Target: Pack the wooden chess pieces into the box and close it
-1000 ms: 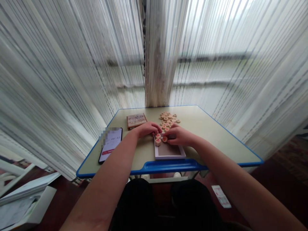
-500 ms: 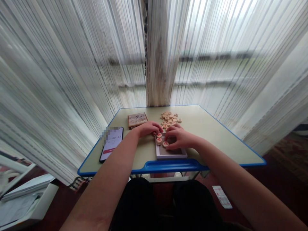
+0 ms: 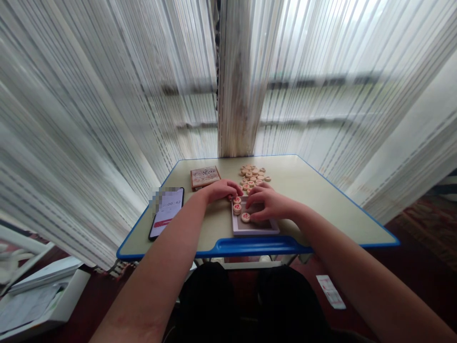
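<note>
A shallow light-coloured box tray [image 3: 255,233] lies on the table in front of me. Along its left side are round wooden xiangqi pieces with red characters, a stacked one [image 3: 237,207] among them. A single xiangqi piece [image 3: 245,217] lies flat, lower in the tray. My left hand [image 3: 222,189] is at the tray's far left corner, fingers curled together; what they grip is hidden. Over the tray's right part, my right hand [image 3: 266,201] has its fingers apart, its thumb close beside the single piece. Behind my hands lies a loose pile of xiangqi pieces [image 3: 254,173].
A patterned box lid [image 3: 204,176] rests at the table's back left. A phone [image 3: 166,213] showing a timer lies on the left. The table [image 3: 321,205] has a blue edge and a blue front groove [image 3: 255,245]. Striped curtains [image 3: 143,95] hang behind it.
My right thumb has drawn slightly away from the single piece, which sits a little lower in the tray with more of its face showing. My left hand stays at the corner.
</note>
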The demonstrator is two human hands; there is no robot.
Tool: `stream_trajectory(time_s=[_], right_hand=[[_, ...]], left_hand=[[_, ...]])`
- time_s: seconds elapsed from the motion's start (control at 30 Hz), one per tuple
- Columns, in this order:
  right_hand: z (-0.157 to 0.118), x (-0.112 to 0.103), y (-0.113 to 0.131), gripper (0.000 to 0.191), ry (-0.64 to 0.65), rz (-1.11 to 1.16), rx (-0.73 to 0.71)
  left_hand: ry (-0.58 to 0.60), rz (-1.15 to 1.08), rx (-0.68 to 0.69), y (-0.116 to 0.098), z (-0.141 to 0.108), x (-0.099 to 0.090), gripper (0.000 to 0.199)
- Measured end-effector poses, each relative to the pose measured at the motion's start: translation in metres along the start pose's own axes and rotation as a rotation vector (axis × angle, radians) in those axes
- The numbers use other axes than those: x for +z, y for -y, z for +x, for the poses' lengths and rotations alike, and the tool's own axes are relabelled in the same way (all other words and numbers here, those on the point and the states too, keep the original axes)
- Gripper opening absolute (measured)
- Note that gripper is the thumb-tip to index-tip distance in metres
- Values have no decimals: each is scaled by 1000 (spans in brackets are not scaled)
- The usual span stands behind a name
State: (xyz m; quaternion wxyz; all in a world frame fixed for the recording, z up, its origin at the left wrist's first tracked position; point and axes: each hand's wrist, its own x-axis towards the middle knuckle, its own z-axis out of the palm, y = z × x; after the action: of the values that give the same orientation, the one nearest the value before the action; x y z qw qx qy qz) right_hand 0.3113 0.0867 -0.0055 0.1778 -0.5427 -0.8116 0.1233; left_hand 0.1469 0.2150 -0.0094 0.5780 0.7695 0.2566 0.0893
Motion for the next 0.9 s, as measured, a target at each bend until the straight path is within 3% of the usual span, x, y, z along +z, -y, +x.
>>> stream_trajectory(time_s=[0.5,0.9], right_hand=[[4,6,-3,27,-62,-29,-51],[8,10,-5,28,-98,-74,-74]], left_hand=[[-19,-58,-80,-2,-1,0,22],[-37,-28,-44,-3,-1,2,21]])
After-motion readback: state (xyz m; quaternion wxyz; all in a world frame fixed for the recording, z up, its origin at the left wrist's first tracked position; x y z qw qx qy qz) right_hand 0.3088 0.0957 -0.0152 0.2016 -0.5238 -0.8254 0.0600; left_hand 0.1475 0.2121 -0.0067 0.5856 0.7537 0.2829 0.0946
